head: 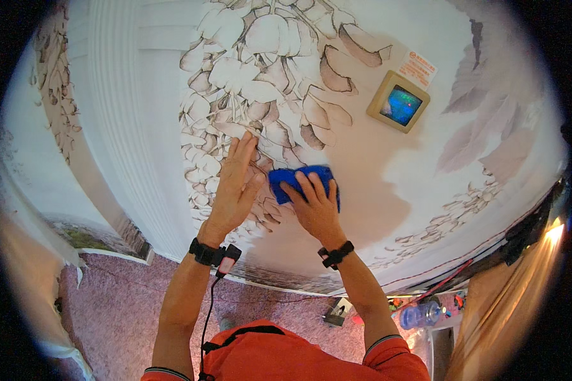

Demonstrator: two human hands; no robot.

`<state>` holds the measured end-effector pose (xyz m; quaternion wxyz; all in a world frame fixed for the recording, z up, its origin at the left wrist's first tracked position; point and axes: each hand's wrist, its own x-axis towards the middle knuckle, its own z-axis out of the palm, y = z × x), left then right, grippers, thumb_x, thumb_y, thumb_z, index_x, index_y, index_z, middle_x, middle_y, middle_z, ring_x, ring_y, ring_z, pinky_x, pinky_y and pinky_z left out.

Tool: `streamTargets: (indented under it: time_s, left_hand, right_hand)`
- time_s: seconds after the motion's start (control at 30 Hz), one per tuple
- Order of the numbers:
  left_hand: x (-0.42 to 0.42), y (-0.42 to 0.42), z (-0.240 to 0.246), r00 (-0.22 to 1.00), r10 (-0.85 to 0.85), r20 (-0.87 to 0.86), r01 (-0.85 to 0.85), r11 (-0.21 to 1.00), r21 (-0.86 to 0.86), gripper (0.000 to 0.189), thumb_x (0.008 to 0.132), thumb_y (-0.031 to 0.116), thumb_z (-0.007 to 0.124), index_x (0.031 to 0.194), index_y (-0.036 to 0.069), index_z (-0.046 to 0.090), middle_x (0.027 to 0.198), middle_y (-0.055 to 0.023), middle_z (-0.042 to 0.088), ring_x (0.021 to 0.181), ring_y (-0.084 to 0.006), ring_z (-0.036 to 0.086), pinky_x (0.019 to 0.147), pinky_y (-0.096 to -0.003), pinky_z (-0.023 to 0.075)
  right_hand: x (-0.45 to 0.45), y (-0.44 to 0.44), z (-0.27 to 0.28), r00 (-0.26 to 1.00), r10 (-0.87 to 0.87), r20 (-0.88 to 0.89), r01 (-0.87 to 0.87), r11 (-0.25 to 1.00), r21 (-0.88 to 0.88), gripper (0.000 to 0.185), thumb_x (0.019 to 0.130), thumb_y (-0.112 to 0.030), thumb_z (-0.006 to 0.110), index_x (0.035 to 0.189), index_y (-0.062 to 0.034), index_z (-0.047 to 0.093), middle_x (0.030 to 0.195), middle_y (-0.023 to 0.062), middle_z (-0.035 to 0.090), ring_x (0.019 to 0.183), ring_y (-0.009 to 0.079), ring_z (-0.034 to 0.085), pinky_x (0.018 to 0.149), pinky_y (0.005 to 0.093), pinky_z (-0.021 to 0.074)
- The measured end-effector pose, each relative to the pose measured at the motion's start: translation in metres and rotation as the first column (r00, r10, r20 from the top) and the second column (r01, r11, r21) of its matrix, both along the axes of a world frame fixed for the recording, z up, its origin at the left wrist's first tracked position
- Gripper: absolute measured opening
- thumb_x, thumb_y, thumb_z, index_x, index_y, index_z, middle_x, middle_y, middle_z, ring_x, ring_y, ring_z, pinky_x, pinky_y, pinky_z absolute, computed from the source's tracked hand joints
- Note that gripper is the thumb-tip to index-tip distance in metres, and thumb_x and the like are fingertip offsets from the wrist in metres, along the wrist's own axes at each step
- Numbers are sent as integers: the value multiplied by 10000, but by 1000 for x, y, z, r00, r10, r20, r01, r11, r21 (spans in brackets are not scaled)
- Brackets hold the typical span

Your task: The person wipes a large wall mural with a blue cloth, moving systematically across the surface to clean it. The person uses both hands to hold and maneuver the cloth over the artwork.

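A wall covering (362, 162) printed with pale, dark-outlined flowers fills most of the view before me. My right hand (317, 205) presses a blue cloth (302, 178) against it, fingers spread over the cloth. To the left of the cloth, my left hand (236, 185) lies flat on the printed flowers, thumb apart from the fingers, holding nothing. Both wrists wear black straps; the left one carries a small device with a cable. A square tan-framed wall panel with a lit screen (401, 105) is up to the right, beside a white sticker (417, 70) with orange writing.
Below the wall lies a pinkish carpet (119, 305). A small box (337, 312) and a large blue plastic water bottle (420, 315) are at the lower right. Red cords run along the wall's lower edge. A brown curtain (495, 309) hangs at right, near a bright light.
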<state>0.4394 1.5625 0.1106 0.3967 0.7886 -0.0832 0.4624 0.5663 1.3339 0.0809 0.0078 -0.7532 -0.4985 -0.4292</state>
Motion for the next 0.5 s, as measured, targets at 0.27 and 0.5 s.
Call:
streamTargets:
  time_s: [0.27, 0.5]
  left_hand:
    - [0, 3, -14, 997, 68, 24, -68, 998, -6, 676, 1112, 254, 602, 1698, 26, 353, 1794, -200, 286, 1677, -406, 189, 1352, -502, 138]
    - [3, -7, -12, 991, 127, 40, -124, 990, -69, 673, 1116, 249, 597, 1701, 29, 350, 1800, -195, 272, 1685, -385, 163, 1358, -492, 101]
  right_hand:
    - [-10, 15, 33, 998, 23, -52, -8, 962, 274, 521, 957, -250, 743, 1472, -298, 679, 1639, 61, 517, 1490, 326, 472, 1186, 666, 306]
    - [-9, 39, 0, 971, 203, -122, -196, 978, 70, 668, 957, -285, 710, 1603, -236, 547, 1742, 61, 415, 1586, 273, 376, 1243, 598, 264]
